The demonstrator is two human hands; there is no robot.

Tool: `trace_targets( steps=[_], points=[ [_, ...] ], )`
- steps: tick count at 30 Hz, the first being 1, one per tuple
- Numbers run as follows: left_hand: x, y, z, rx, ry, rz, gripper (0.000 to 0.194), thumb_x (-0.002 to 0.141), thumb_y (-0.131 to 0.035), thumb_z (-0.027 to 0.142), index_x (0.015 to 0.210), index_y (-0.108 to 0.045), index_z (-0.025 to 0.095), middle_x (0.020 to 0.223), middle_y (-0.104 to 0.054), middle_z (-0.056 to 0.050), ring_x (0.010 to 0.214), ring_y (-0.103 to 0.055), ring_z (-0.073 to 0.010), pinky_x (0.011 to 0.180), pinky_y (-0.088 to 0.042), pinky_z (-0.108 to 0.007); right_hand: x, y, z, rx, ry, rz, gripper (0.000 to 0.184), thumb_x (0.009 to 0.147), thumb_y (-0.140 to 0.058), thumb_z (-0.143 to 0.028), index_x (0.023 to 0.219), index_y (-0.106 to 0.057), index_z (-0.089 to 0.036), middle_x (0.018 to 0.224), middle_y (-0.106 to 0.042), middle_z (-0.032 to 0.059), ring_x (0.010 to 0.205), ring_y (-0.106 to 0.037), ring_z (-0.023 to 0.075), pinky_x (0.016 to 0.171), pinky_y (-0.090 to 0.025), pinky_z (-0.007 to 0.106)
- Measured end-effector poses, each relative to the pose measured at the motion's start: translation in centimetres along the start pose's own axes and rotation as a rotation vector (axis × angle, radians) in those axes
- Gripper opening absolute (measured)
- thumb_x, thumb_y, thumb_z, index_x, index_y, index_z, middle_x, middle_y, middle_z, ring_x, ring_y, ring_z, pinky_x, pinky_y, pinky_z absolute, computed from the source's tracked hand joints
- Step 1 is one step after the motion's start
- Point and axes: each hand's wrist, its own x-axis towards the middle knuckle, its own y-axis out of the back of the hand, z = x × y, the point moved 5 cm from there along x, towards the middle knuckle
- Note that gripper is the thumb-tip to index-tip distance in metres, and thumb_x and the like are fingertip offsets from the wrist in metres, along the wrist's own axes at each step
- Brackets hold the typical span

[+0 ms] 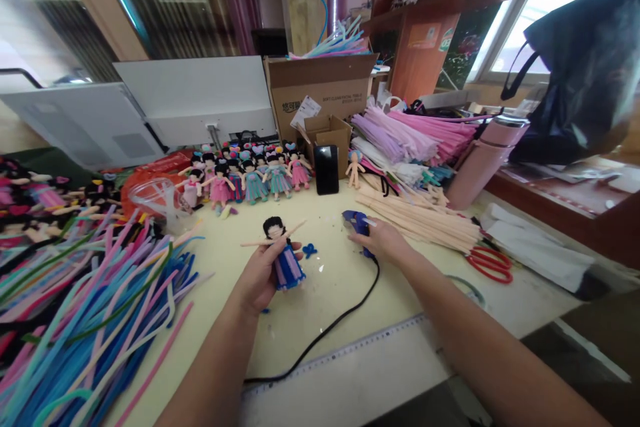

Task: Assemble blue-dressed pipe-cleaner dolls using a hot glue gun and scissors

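A pipe-cleaner doll (pixel 287 268) with black hair and a blue and lilac striped dress is gripped by my left hand (pixel 259 275), the thumb across its chest. Its pale arms stick out to both sides. My right hand (pixel 383 240) is closed around a blue glue gun (pixel 356 221) whose nozzle points left, apart from the doll. A black cord (pixel 333 325) runs from the gun down and to the left over the table. Just right of the doll lies a small blue looped piece (pixel 309 250).
Finished dolls (pixel 257 173) stand in rows at the back beside a black phone (pixel 327 169). Colourful pipe cleaners (pixel 105 320) heap up at left. Beige stems (pixel 420 217), red-handled scissors (pixel 489 264) and a pink flask (pixel 487 157) are at right. A ruler strip (pixel 365 341) lies along the front.
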Motion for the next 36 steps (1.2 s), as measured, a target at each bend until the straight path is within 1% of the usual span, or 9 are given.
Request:
trace_targets(
  steps=[5, 8, 11, 13, 15, 18, 21, 28, 36],
  points=[
    [0.1, 0.7, -1.2, -0.051, 0.022, 0.027, 0.011, 0.078, -0.056, 0.017, 0.089, -0.059, 0.015, 0.079, -0.069, -0.005, 0.066, -0.067, -0.0169, 0.053, -0.054, -0.028, 2.4, -1.0, -1.5, 0.106, -0.039, 0.003, 0.02, 0.076, -0.058, -0.032, 0.076, -0.065, -0.013, 0.077, -0.067, 0.0133, 0.078, -0.063, 0.024, 0.064, -0.041, 0.028],
    [0.2, 1.0, -1.4, -0.043, 0.002, -0.015, 0.015, 0.072, -0.058, 0.013, 0.086, -0.058, 0.015, 0.082, -0.069, -0.006, 0.066, -0.067, -0.0183, 0.052, -0.054, -0.03, 2.8, -0.9, -2.9, 0.236, 0.008, -0.047, 0.023, 0.078, -0.052, -0.03, 0.088, -0.065, -0.015, 0.076, -0.067, 0.0079, 0.069, -0.062, 0.0178, 0.058, -0.043, 0.025],
    [0.0, 0.9, -1.1, 0.036, -0.021, -0.087, 0.021, 0.068, -0.064, 0.016, 0.088, -0.059, 0.015, 0.09, -0.07, -0.008, 0.066, -0.066, -0.0174, 0.053, -0.052, -0.027, 2.2, -0.7, -4.5, 0.599, 0.108, -0.142, 0.028, 0.077, -0.051, -0.03, 0.098, -0.062, -0.015, 0.086, -0.067, 0.0062, 0.063, -0.059, 0.0115, 0.055, -0.044, 0.022],
    [-0.2, 1.0, -1.0, 0.111, -0.032, -0.108, 0.028, 0.066, -0.067, 0.02, 0.092, -0.06, 0.015, 0.096, -0.07, -0.009, 0.067, -0.066, -0.0175, 0.055, -0.051, -0.027, 1.3, -0.4, -5.3, 0.859, 0.157, -0.214, 0.028, 0.074, -0.056, -0.034, 0.094, -0.062, -0.014, 0.086, -0.066, 0.0065, 0.058, -0.055, 0.0095, 0.051, -0.043, 0.022],
    [-0.3, 1.0, -0.8, 0.191, -0.048, -0.109, 0.034, 0.064, -0.07, 0.023, 0.096, -0.061, 0.015, 0.099, -0.07, -0.01, 0.07, -0.066, -0.0188, 0.058, -0.05, -0.028, 0.3, -0.1, -5.6, 0.961, 0.169, -0.271, 0.03, 0.072, -0.059, -0.041, 0.086, -0.063, -0.015, 0.078, -0.065, 0.0052, 0.053, -0.051, 0.0089, 0.047, -0.041, 0.022],
    [-0.5, 0.9, -0.6, 0.292, -0.095, -0.121, 0.039, 0.063, -0.071, 0.027, 0.1, -0.061, 0.016, 0.098, -0.07, -0.01, 0.074, -0.066, -0.0207, 0.066, -0.05, -0.031, -0.9, 0.6, -6.1, 0.95, 0.196, -0.331, 0.033, 0.07, -0.06, -0.048, 0.075, -0.063, -0.015, 0.068, -0.063, 0.0038, 0.05, -0.049, 0.0093, 0.043, -0.037, 0.022],
    [-0.5, 0.8, -0.3, 0.408, -0.183, -0.15, 0.032, 0.066, -0.07, 0.028, 0.096, -0.063, 0.017, 0.094, -0.069, -0.008, 0.077, -0.065, -0.0215, 0.071, -0.048, -0.031, -1.8, 1.4, -6.9, 0.904, 0.256, -0.38, 0.033, 0.068, -0.06, -0.048, 0.07, -0.064, -0.015, 0.061, -0.061, 0.0032, 0.048, -0.048, 0.0095, 0.041, -0.035, 0.022],
    [-1.1, 0.2, 1.2, 0.575, -0.369, -0.136, 0.019, 0.069, -0.067, 0.025, 0.087, -0.066, 0.02, 0.071, -0.062, -0.001, 0.068, -0.057, -0.0181, 0.061, -0.042, -0.026, -2.2, 2.1, -7.2, 0.853, 0.276, -0.381, 0.028, 0.069, -0.058, -0.043, 0.063, -0.065, -0.017, 0.057, -0.062, 0.0017, 0.044, -0.047, 0.009, 0.04, -0.035, 0.021],
    [-1.4, 0.0, 1.7, 0.662, -0.451, -0.1, 0.021, 0.066, -0.068, 0.023, 0.086, -0.07, 0.022, 0.081, -0.066, -0.002, 0.075, -0.055, -0.0191, 0.068, -0.041, -0.026, -2.1, 1.5, -6.9, 0.831, 0.248, -0.402, 0.028, 0.07, -0.06, -0.043, 0.062, -0.066, -0.016, 0.056, -0.062, 0.0018, 0.044, -0.046, 0.0086, 0.041, -0.036, 0.021]
  ],
)
